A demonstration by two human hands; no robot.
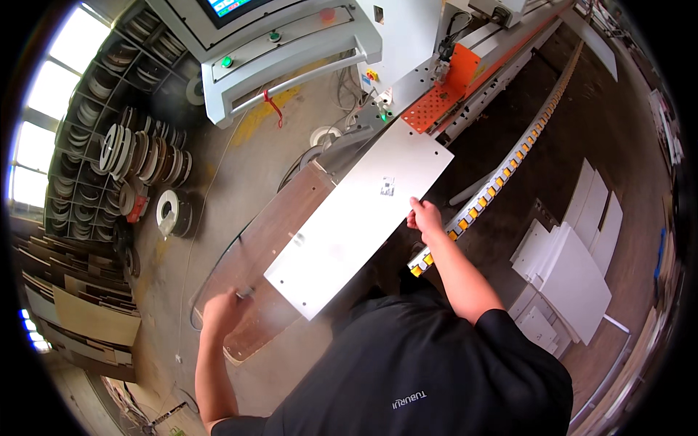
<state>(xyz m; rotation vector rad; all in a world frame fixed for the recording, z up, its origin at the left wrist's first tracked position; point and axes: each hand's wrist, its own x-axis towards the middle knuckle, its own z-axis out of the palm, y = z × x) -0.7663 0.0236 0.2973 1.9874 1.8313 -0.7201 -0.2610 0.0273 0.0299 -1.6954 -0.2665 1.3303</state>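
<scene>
A long white panel (363,211) lies slantwise in front of me, with small dark holes near its ends and a square printed label (387,187). Its far end meets the orange perforated guard (440,105) of the machine. At the panel's right edge, my right hand (425,219) is closed, thumb on top and fingers wrapped round the edge. My left hand (224,311) is closed over the brown wooden board (254,269), apart from the panel. A small metallic tip shows by its fingers; what it holds is blurred.
A grey control console (291,73) stands ahead. A roller rail (502,178) with yellow rollers curves along the right. White panels (567,276) are stacked at the right. Edge-band reels (142,156) fill a rack at the left, above stacked boards (80,305). A thin hose curves beside the brown board.
</scene>
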